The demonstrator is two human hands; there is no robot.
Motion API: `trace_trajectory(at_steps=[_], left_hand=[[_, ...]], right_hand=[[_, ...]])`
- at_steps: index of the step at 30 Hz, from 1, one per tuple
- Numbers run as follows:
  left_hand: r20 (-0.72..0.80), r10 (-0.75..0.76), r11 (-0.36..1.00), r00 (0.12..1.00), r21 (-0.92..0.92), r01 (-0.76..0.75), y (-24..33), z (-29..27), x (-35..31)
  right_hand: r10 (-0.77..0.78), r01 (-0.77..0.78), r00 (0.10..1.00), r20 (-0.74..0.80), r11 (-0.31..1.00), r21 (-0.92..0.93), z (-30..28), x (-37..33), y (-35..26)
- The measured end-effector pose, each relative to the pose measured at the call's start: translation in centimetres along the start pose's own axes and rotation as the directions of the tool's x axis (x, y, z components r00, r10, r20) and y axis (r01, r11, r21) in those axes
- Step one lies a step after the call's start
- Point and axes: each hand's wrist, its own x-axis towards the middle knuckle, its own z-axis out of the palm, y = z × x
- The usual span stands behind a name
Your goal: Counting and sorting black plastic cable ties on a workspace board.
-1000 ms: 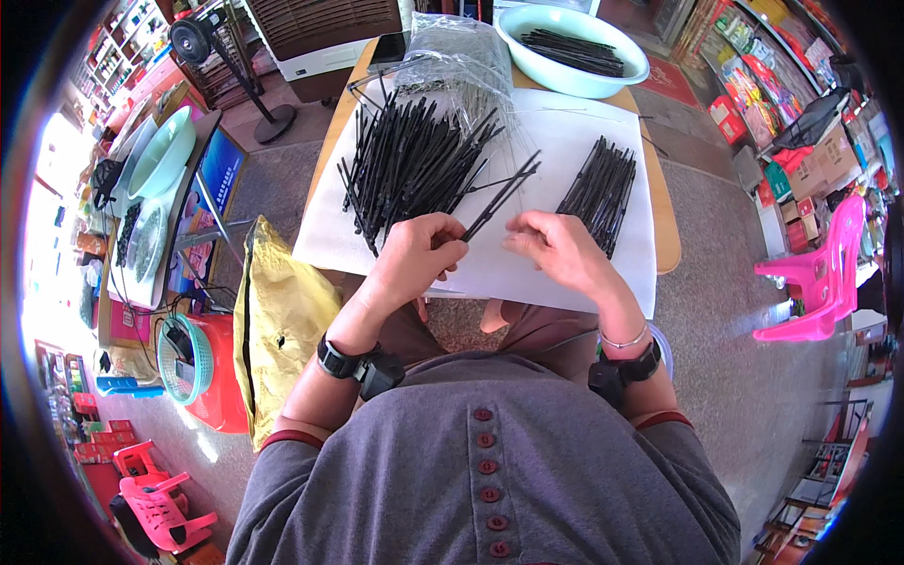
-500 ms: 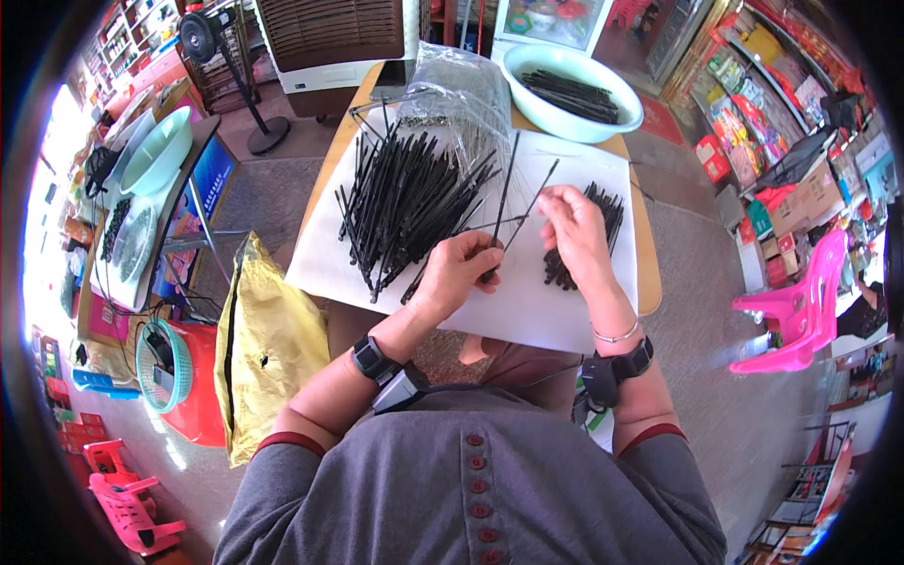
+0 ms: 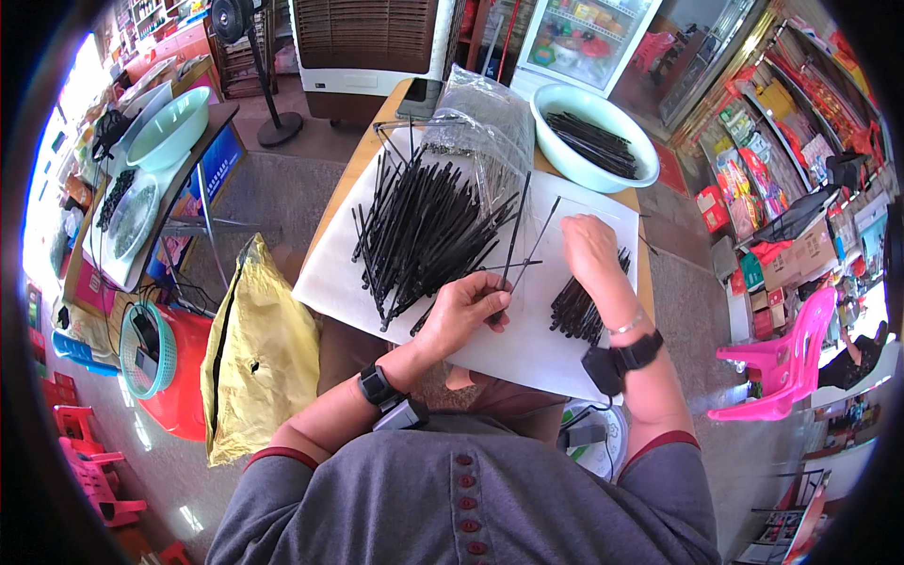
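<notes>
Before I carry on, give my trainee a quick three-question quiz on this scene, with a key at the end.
1. Pick one. What does the left hand have in its grip?
A) a phone
B) thin black sticks
C) a fan

2. True or false: the pale bowl beyond the right hand has more black sticks in it.

3. What colour is the large bag on the person's left?

Key: 1. B. 2. True. 3. Yellow, with a dark strip along one edge.
</notes>
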Motion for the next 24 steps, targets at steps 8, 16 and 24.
trace_trajectory(at_steps=[8,16,24], left_hand=[[0.030,-0.013,0.999,0.999,-0.050,0.014,0.7,0.0,0.4],[0.048,0.043,0.998,0.998,-0.050,-0.041,0.2,-0.1,0.4],[0.093,0.038,0.999,0.995,-0.032,-0.035,0.4,-0.1,-0.1]], right_hand=[[0.206,-0.226,0.970,0.128,0.960,0.167,-4.8,-3.7,-1.2],[0.333,-0.354,0.935,0.126,0.903,0.242,-3.2,-2.9,-3.6],[0.385,-0.449,0.889,0.249,0.620,0.643,-5.3,-4.8,-4.9]])
